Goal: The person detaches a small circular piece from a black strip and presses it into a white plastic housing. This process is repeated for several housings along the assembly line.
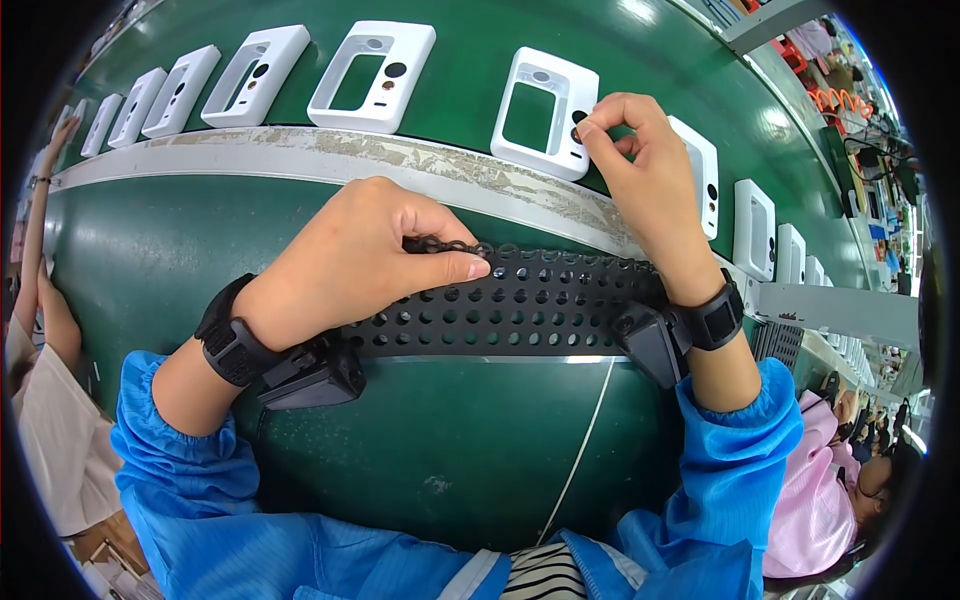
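Fingertips of the right hand [650,185] are pinched together at the right edge of a white rectangular plastic housing with a window cut-out [545,112], which lies on the green conveyor belt [470,55] beyond the worn grey metal rail [400,165]. What sits inside that narrow grip I cannot tell; it is too small to make out. The left hand [365,255] rests on a black perforated tray [530,300] lying on the green worktop [450,440], thumb pressed flat and fingers curled over a row of small black rings [450,245] at the tray's far edge.

Risk lies mostly at the right hand: anything so small could slip from the pinch and be lost on the belt or down beside the rail. The housing lies loose on the belt, so a sideways push could skew it toward its white neighbour [700,170] just beside it. Under the left hand, a careless drag could scatter the rings. Both wrists carry black straps with boxes; the left-hand box [315,378] could catch the tray's near edge.
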Tool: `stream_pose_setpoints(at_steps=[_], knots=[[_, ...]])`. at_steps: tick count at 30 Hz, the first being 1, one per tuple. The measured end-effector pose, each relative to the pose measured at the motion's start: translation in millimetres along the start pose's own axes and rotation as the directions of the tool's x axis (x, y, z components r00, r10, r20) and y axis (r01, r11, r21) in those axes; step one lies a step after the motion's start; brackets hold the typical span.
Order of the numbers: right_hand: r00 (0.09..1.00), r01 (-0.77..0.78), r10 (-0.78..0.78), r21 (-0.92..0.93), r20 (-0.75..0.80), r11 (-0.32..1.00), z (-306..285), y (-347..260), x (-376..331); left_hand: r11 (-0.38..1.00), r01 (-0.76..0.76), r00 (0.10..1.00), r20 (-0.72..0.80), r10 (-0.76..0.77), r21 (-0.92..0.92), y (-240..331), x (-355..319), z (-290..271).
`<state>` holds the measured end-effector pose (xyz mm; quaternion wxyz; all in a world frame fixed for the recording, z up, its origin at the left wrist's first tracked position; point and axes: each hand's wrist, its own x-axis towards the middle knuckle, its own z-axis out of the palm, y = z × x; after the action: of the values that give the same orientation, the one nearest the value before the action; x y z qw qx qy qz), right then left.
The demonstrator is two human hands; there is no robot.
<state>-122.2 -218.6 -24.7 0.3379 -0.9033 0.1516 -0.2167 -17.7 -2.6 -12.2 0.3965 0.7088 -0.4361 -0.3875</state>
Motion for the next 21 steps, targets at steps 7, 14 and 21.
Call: stream_pose_setpoints(at_steps=[7, 14, 21], knots=[[0.959, -0.265, 0.284, 0.39, 0.008, 0.882, -1.7, 7.6, -3.4, 1.0, 0.008, 1.0, 0.013, -0.008, -0.014, 2.1, 1.9, 0.5], [0.97, -0.238, 0.235, 0.457, 0.064, 0.857, -30.6, -13.8, -7.3, 0.996, -0.043, 0.999, -0.011, 0.043, -0.073, -2.0, 2.7, 2.8], [0.846, -0.054, 0.014, 0.058, 0.534, 0.997, -26.7, -51.8, -32.8, 0.995, -0.08, 0.997, -0.008, 0.079, -0.062, -2.1, 2.0, 1.4]])
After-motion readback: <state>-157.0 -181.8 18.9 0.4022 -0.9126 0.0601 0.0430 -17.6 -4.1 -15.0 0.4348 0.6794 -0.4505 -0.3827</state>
